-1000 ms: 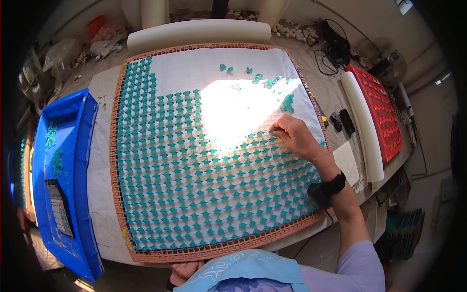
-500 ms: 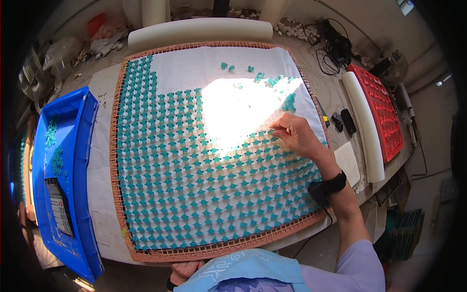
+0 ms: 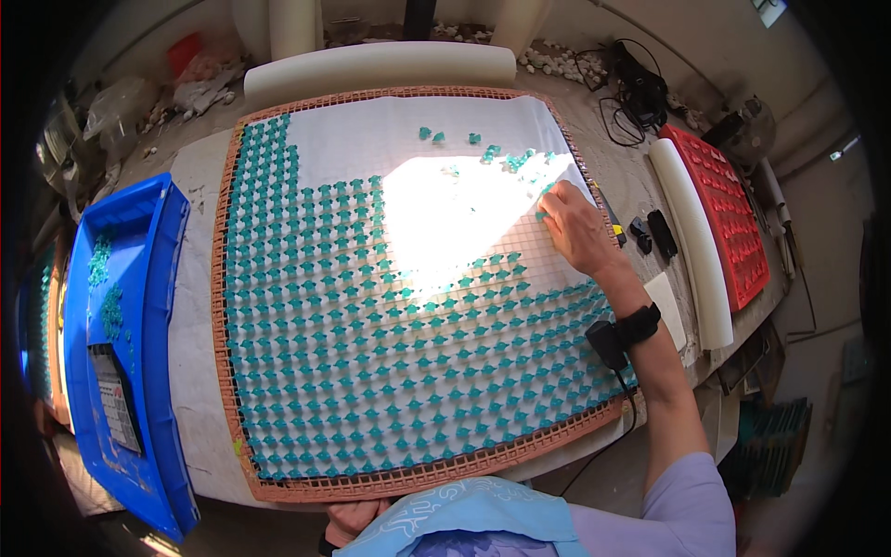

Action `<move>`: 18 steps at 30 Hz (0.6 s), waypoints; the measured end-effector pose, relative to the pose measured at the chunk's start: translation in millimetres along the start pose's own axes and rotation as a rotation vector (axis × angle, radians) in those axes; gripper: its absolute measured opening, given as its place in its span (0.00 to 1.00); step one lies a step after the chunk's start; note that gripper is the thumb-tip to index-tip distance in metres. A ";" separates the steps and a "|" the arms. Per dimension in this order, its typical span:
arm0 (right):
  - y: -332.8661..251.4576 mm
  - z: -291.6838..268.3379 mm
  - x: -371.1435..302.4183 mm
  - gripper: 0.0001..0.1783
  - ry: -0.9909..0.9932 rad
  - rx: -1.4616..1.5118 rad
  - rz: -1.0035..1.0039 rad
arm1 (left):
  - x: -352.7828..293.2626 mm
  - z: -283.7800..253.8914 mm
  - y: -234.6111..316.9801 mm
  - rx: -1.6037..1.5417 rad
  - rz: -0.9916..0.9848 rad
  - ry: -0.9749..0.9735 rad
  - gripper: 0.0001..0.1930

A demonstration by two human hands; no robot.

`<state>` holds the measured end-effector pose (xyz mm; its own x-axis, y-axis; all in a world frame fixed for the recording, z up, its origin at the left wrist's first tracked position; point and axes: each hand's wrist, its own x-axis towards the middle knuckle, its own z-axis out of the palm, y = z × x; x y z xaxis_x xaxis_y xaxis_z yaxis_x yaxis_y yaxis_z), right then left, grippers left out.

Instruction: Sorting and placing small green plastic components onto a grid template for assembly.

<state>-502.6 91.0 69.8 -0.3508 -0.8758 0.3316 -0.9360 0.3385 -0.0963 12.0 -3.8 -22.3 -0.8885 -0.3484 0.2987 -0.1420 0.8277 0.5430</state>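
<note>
A white gridded sheet (image 3: 353, 125) covers a wide brown lattice frame (image 3: 220, 306). Neat rows of small star-like teal pieces (image 3: 399, 381) stand on it at the left and the front. My right hand (image 3: 580, 232) reaches over the sheet's right side, fingers bent together at a little heap of teal pieces (image 3: 546, 189), which it mostly covers; what lies between the fingertips is hidden. More loose teal pieces (image 3: 520, 160) are scattered beyond. At the frame's front edge my left hand (image 3: 353, 517) is curled, partly hidden by the light blue apron.
A blue tray (image 3: 162, 278) at left holds teal pieces and a calculator (image 3: 116, 399). To the right are a white roll (image 3: 696, 241) and a red tray (image 3: 719, 213). A larger white roll (image 3: 380, 70) lies behind. A cabled black device (image 3: 607, 345) hangs at my right wrist.
My right hand has moved away from the end of a row, up and to the right, onto the small heap of teal pieces. My left hand stays put.
</note>
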 end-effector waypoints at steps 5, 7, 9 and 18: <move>-3.2 -7.6 -11.9 0.07 -0.001 0.089 0.015 | -0.9 0.4 -1.3 -0.007 0.009 -0.008 0.11; -8.4 -13.8 -14.5 0.06 -0.017 0.146 0.088 | -2.6 0.7 -1.8 -0.018 -0.004 -0.010 0.11; -13.0 -20.1 -14.8 0.07 -0.123 0.194 0.203 | -4.4 2.2 -3.5 0.011 0.022 0.004 0.11; -3.3 -2.9 -19.2 0.10 -0.046 0.177 -0.008 | 3.3 2.6 -1.2 0.005 0.023 0.023 0.12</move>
<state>-492.7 107.7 66.4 -0.3405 -0.8943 0.2904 -0.9276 0.2691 -0.2590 8.1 -4.8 -24.0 -0.8812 -0.3391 0.3293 -0.1239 0.8380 0.5314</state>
